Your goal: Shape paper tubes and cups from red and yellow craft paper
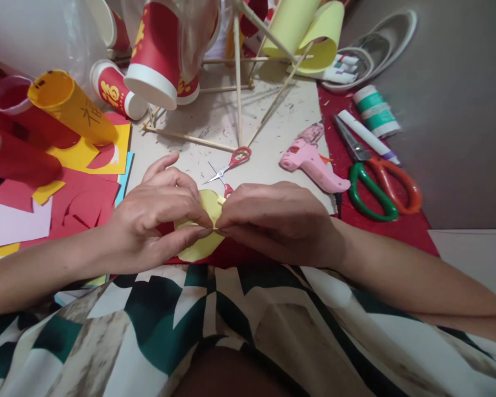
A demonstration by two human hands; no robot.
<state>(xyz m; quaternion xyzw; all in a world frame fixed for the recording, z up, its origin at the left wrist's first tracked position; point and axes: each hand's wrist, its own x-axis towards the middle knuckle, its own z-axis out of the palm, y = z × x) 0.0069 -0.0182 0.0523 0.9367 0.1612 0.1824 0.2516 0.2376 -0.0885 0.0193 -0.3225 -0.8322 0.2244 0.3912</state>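
A pale yellow paper cutout (196, 251) with a rounded edge is pinched between my two hands at the table's front edge. My left hand (165, 207) grips it with thumb and forefinger, the other fingers loosely curled. Thumb and fingers of my right hand (279, 220) press together on it from the other side, fingertips meeting those of the left. Part of the paper is hidden behind the hands. Just beyond lie small red-handled scissors (240, 156), blades open, one handle partly covered by my right hand.
A pink glue gun (314, 162) and large scissors (382, 187) with green and orange handles lie right. Behind stands a wooden stick frame (237, 82) with red paper cups (155, 52). Left are red paper scraps (85, 198) and an orange paper tube (76, 110); yellow rolled paper (322, 38) is at back.
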